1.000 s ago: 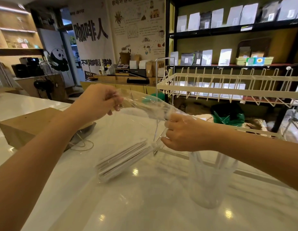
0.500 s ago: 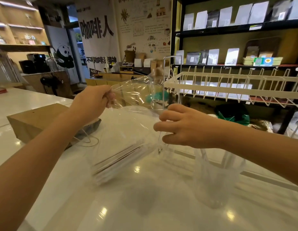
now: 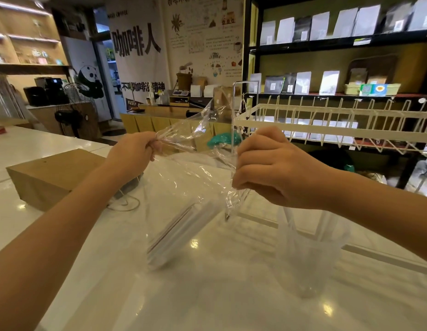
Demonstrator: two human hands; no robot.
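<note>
A clear plastic bag (image 3: pixel 183 182) hangs above the white counter (image 3: pixel 207 295), stretched between both hands. My left hand (image 3: pixel 133 151) grips its top left edge in a fist. My right hand (image 3: pixel 272 168) grips the top right edge with curled fingers. A bundle of clear straws (image 3: pixel 176 232) lies slanted in the bottom of the bag. A clear plastic cup (image 3: pixel 310 254) with a few straws in it stands on the counter below my right forearm.
A brown paper bag (image 3: pixel 52 175) lies on the counter at the left with a thin cord beside it. A white wire rack (image 3: pixel 327 123) stands at the right behind my hands. Shelves of pouches fill the back wall.
Both hands have risen and pulled the bag's top edges further apart. My right hand has closed tighter on the plastic. The straws have slid to the bag's bottom.
</note>
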